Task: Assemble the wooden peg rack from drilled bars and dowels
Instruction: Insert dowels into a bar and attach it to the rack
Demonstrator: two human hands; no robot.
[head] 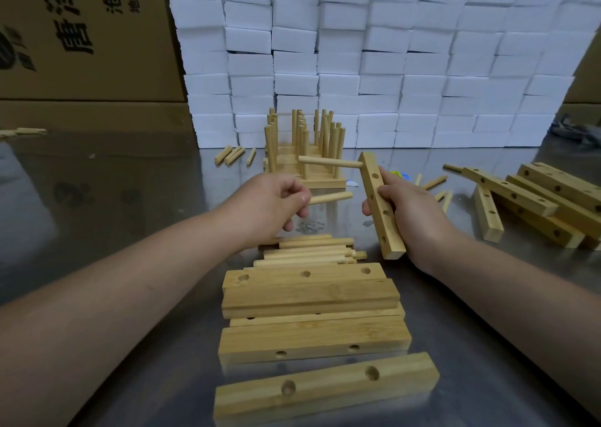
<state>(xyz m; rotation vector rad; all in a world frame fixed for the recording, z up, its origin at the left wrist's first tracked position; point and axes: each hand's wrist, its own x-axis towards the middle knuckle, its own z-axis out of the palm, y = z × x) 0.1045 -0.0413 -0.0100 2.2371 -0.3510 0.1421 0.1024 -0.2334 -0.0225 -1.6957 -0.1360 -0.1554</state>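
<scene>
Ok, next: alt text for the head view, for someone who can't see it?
A person's right hand holds a drilled bar with one dowel seated near its top, while the left hand pinches a second dowel aimed at it. Loose dowels and more bars lie on the metal table below; finished racks stand before stacked white boxes.

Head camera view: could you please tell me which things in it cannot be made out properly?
Head view: the near end of the light wooden dowel is hidden inside the left hand.
Head view: the small coloured bits are mostly covered by the drilled wooden bar and right hand.
Head view: the black print on the brown cardboard box is cut off by the left edge.
</scene>
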